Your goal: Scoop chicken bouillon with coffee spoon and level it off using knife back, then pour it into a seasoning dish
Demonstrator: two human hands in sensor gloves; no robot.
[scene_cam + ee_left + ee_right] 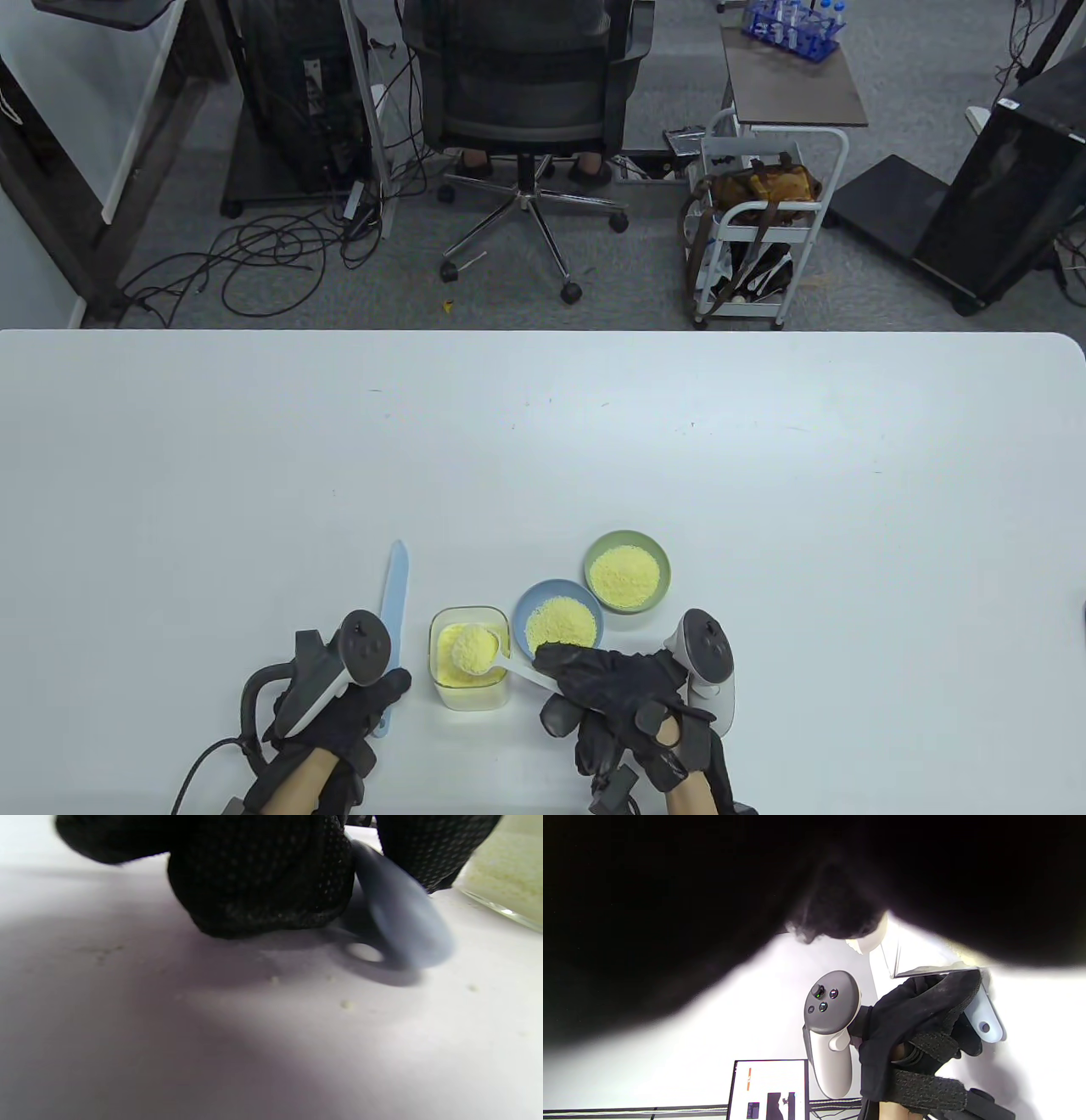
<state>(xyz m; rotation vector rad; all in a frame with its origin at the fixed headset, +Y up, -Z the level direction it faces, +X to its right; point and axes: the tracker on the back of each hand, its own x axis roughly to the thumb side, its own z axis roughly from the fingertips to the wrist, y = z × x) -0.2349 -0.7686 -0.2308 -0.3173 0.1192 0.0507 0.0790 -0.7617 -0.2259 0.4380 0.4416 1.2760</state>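
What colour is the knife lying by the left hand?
Pale blue. The knife shows best in the table view, left of the clear bouillon container.

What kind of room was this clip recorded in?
Most likely an office or lab, not a kitchen: behind the white table stand a swivel office chair, loose cables on grey carpet, and a small trolley.

1. The left hand (348, 709) rests low on the table, fingers curled round a handle.
2. The right hand (615, 692) hovers alongside, fingertips pinching a handle, palm turned down.
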